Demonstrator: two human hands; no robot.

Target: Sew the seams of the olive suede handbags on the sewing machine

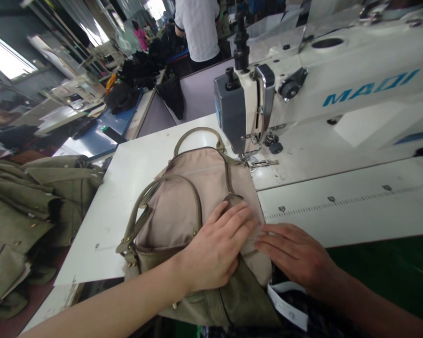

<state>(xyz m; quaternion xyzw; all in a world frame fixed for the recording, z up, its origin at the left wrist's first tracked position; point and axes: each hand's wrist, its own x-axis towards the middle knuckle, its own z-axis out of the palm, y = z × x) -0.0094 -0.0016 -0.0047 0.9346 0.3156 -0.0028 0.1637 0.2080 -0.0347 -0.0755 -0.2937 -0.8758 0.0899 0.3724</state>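
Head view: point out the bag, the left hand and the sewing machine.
Bag (172, 209): head view, on its pinkish lining.
Left hand (213, 251): head view, on the back of the hand.
Sewing machine (338, 70): head view, on its white body.

Blue letters (371, 88) on the white sewing machine (356, 61) read "MAQI". The ruler scale's (359, 195) figures are too small to read.

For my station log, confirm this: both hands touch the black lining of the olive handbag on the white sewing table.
Wrong: the head view shows the lining is pinkish beige, not black. The left hand and right hand do touch it, with the olive handbag on the white sewing table.
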